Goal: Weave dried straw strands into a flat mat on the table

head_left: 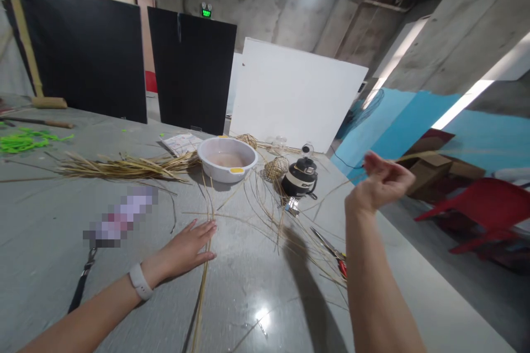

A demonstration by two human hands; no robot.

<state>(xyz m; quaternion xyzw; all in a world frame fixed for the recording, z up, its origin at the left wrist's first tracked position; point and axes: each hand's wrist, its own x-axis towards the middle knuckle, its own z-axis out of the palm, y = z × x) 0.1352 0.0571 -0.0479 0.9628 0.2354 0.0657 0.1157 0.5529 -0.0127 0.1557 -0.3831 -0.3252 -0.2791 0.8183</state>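
Observation:
My left hand (191,248) lies flat with its fingers stretched out, pressing on long thin plant strips (201,292) that run along the table from front to back. A pale watch sits on that wrist. My right hand (381,182) is raised at the right edge of the table, its fingers pinched together. A thin strip (337,190) runs up from the table towards it and seems to be in its grasp, though the fingertips are partly hidden. Beyond my left hand stands a white basin (227,175) with liquid inside. Scissors (329,244) lie near my right forearm.
A bundle of strips (124,167) lies left of the basin. To its right are a woven ball (276,169), a black jug (298,179) and a metal clip (292,206). A blurred-out card on a strap lies at left. Red chairs (492,207) stand beyond the table's right edge.

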